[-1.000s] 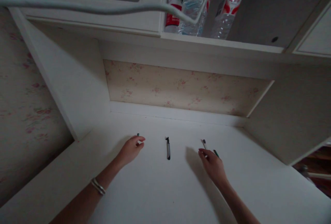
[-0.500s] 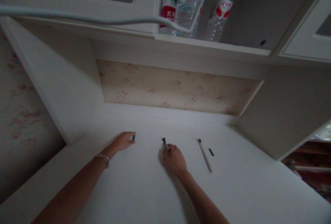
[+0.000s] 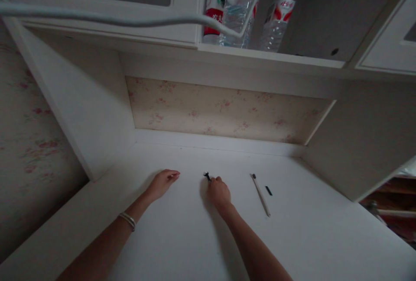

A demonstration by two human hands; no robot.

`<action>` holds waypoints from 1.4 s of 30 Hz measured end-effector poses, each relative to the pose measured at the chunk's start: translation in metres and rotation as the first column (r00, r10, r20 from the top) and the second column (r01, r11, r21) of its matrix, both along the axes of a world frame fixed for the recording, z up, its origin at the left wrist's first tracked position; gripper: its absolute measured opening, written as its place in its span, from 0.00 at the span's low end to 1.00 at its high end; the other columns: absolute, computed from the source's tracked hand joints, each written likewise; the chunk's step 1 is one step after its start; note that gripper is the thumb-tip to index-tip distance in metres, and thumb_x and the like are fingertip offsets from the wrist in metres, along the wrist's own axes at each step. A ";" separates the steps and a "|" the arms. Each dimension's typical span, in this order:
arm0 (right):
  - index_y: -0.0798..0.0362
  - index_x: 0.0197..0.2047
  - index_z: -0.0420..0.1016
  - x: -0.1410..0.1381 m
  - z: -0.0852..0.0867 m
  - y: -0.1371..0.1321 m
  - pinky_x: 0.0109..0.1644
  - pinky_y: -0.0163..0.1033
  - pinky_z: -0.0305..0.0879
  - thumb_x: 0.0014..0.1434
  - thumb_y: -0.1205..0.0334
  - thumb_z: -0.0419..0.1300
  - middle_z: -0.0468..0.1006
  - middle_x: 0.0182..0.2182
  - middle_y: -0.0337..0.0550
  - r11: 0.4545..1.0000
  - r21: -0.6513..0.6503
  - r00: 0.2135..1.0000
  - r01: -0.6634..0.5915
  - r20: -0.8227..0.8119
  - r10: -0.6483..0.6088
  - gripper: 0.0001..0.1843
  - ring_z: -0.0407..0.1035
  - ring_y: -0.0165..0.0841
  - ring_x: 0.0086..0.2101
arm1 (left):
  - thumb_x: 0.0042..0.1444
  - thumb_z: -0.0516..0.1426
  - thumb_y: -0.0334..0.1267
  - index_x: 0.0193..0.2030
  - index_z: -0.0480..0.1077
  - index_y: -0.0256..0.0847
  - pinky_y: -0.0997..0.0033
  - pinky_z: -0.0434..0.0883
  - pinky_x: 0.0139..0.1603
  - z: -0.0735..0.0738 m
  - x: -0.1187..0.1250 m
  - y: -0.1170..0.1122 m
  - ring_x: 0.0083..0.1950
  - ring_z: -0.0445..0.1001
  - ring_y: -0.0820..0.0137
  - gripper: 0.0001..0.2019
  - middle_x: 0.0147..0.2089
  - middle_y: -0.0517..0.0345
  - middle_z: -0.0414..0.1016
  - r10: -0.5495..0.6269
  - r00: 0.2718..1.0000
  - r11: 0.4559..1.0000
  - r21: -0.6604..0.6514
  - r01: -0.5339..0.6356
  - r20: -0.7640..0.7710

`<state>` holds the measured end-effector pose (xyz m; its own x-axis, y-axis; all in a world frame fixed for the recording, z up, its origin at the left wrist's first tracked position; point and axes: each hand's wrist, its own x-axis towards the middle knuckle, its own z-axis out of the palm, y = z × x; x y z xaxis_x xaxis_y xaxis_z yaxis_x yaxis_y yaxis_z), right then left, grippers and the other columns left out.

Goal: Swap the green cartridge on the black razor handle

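Observation:
My left hand [image 3: 164, 182] is over the left part of the white tabletop, thumb and fingers pinched together. Its fingers cover the spot where a small dark green strip lay, and that strip is out of sight within the pinch. My right hand [image 3: 219, 191] is closed around the lower part of a slim black razor-like tool [image 3: 207, 176]; the short crosswise head sticks out beyond the fingers, and the rest is hidden. Right of this hand lies a toothbrush [image 3: 261, 195] with a pale handle and dark bristles. Beside it rests another small dark green strip [image 3: 268, 190].
The white tabletop [image 3: 182, 237] meets a low back ledge and side panels. Overhead, an open shelf holds several plastic bottles [image 3: 276, 23], and a thick white cable [image 3: 130, 19] hangs across the cabinet front. Floral wallpaper [image 3: 195, 108] covers the back wall.
My left hand's thumb and fingers have closed together over the dark green strip, which no longer shows. My right hand has slid up the black tool, covering more of it. The view shifted slightly.

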<state>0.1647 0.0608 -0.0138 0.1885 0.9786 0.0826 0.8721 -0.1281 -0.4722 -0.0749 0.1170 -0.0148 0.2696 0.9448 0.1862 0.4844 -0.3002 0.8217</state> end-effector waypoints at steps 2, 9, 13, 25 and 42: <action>0.62 0.42 0.74 0.004 0.001 0.000 0.44 0.45 0.62 0.60 0.70 0.48 0.72 0.41 0.62 1.000 0.006 0.996 -0.003 -0.086 0.004 0.14 0.70 0.45 0.41 | 0.55 0.53 0.51 0.47 0.73 0.40 0.66 0.67 0.44 0.003 0.008 -0.020 0.45 0.72 0.63 0.20 0.46 0.50 0.75 0.005 0.996 0.998 -0.061 0.001 0.091; 0.59 0.56 0.63 0.012 -0.001 -0.025 0.36 0.37 0.65 0.64 0.57 0.43 0.74 0.35 0.49 0.996 0.076 0.832 -0.043 -0.550 0.078 0.22 0.71 0.36 0.34 | 0.56 0.58 0.44 0.48 0.70 0.45 0.72 0.67 0.39 0.024 0.041 -0.088 0.42 0.69 0.72 0.14 0.51 0.53 0.70 0.175 0.528 0.896 -0.357 0.264 0.831; 0.56 0.53 0.64 0.005 0.003 -0.052 0.25 0.32 0.61 0.63 0.49 0.44 0.70 0.31 0.41 0.992 0.119 0.580 -0.035 -0.806 0.117 0.24 0.67 0.29 0.24 | 0.54 0.60 0.41 0.44 0.72 0.45 0.69 0.67 0.41 0.030 0.057 -0.102 0.40 0.70 0.72 0.11 0.49 0.55 0.72 0.226 0.276 0.848 -0.328 0.416 0.934; 0.53 0.32 0.65 -0.018 0.030 -0.087 0.14 0.27 0.45 0.60 0.44 0.54 0.59 0.19 0.30 0.992 0.105 0.088 -0.071 -0.990 0.112 0.19 0.52 0.21 0.14 | 0.50 0.63 0.40 0.42 0.74 0.45 0.68 0.66 0.41 0.014 0.058 -0.113 0.39 0.70 0.72 0.12 0.48 0.55 0.74 0.213 0.127 0.805 -0.248 0.539 0.969; 0.55 0.27 0.64 -0.035 0.024 -0.105 0.15 0.29 0.39 0.59 0.46 0.56 0.59 0.14 0.30 0.967 0.102 0.006 -0.232 -0.994 0.106 0.20 0.45 0.21 0.13 | 0.54 0.61 0.38 0.44 0.73 0.44 0.67 0.66 0.42 0.011 0.063 -0.118 0.42 0.69 0.70 0.10 0.51 0.52 0.72 0.180 0.171 0.793 -0.245 0.557 0.969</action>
<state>0.1298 -0.0438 0.0107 -0.1459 0.9856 -0.0850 -0.4240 -0.1399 -0.8948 -0.0119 -0.0006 -0.0035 0.4214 0.9062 0.0359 -0.7523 0.3272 0.5718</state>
